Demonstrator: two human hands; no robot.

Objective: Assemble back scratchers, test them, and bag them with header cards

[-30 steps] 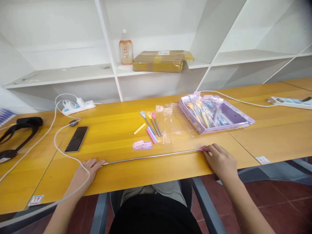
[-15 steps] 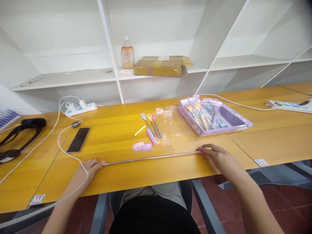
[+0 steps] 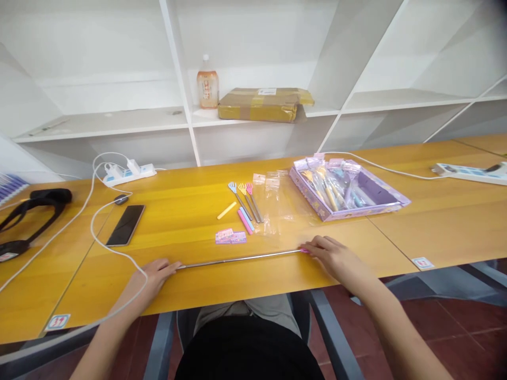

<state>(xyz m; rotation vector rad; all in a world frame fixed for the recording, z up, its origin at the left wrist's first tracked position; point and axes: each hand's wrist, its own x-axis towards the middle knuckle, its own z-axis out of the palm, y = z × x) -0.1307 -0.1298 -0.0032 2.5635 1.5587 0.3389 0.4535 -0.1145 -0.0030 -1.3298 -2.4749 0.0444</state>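
Slim shiny metal rod (image 3: 241, 258), left hand (image 3: 155, 275) pinching one end, right hand (image 3: 330, 257) pinching its pink tip (image 3: 304, 250); smooth wood-grained tabletop (image 3: 186, 211) beneath

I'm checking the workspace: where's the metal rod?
In the head view, the metal rod is below centre, between the left hand and right hand, nearer than the small cards.

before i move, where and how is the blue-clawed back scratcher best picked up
Probably pinch the blue-clawed back scratcher just below its claw, from above and left: the yellow-clawed scratcher lies along its right, and the blue tube lies close to its near end.
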